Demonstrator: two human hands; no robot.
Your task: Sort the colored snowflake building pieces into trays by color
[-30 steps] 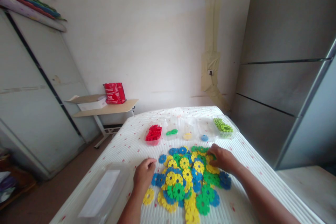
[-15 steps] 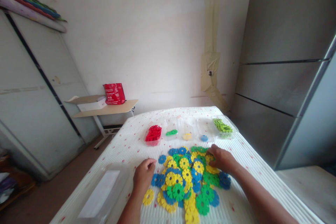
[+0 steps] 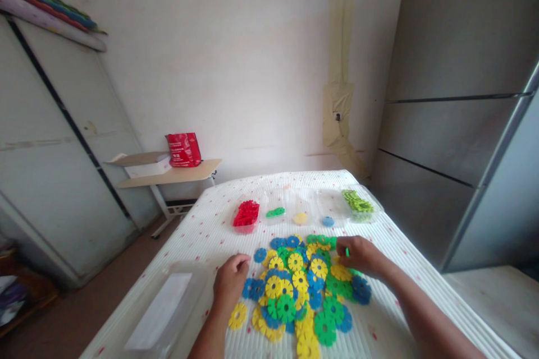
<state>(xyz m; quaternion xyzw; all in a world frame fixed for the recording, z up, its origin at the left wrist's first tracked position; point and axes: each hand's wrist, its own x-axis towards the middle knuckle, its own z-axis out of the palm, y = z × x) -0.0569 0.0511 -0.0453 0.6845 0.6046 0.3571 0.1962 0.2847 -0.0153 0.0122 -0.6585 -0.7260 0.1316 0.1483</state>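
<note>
At right hand [image 3: 361, 256] fingertips, green disc [image 3: 347, 251]

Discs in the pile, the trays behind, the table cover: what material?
Discs: likely moulded plastic, matt to satin; flat saturated colours, even notched rims.
Trays: thin clear plastic, probably; cover shows through, faint glare.
Cover: white, ribbed, red-dotted; plastic or cloth, can't tell.

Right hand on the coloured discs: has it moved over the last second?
Yes, slightly. The right hand has drawn back from the tray of light green pieces, toward the person, and now pinches a green disc.
</note>
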